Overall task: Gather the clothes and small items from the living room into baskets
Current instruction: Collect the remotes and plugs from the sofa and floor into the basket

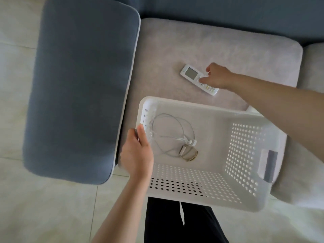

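Note:
A white perforated basket (245, 155) rests tilted on the front edge of the sofa seat. My left hand (138, 153) grips its left rim. Inside lie a coiled white cable (172, 130) with a plug and a beige watch band (188, 152). Beyond the basket, a white remote control (191, 74) with a grey screen lies on the seat. My right hand (218, 77) is on the remote's lower half, fingers curled around it; the remote still lies flat on the cushion.
The light grey seat cushion (228, 48) has a thick blue-grey armrest (82, 85) on its left and a dark backrest (228, 13) behind. Pale tiled floor (43, 207) surrounds it. My dark trousers (166, 223) show below the basket.

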Demonstrator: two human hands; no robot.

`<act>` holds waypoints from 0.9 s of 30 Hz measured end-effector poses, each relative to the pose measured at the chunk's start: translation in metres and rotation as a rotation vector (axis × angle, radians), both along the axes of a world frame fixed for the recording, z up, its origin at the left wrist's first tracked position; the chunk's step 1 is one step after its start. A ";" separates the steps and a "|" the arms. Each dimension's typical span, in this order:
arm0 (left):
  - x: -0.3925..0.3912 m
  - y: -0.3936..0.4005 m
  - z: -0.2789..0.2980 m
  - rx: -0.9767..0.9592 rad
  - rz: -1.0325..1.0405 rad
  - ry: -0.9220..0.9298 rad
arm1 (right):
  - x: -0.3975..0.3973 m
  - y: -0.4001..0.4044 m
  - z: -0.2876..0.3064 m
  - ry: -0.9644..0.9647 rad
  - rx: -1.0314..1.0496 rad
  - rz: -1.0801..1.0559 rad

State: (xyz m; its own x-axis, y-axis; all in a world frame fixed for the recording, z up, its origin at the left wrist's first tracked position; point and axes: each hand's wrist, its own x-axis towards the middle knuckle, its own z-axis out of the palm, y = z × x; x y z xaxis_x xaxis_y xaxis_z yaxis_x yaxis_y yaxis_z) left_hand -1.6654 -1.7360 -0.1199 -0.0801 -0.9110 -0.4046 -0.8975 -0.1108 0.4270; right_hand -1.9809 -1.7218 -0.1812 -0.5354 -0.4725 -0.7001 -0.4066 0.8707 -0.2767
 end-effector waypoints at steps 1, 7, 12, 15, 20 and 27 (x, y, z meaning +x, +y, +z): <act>0.001 0.001 -0.001 -0.013 0.002 0.008 | -0.002 -0.003 -0.011 0.022 0.033 0.051; 0.000 0.002 -0.003 -0.039 0.011 0.048 | -0.008 -0.008 -0.062 0.102 0.157 0.269; -0.002 0.004 -0.002 -0.055 0.008 0.060 | -0.007 0.000 -0.078 0.182 0.164 0.348; 0.000 0.004 -0.005 -0.075 0.004 0.048 | -0.005 0.000 -0.077 0.160 0.177 0.329; 0.000 0.005 -0.006 -0.068 0.019 -0.007 | -0.004 0.004 -0.050 0.075 0.092 0.268; 0.001 0.002 -0.006 -0.063 0.000 -0.017 | 0.018 0.019 0.042 0.060 -0.173 0.150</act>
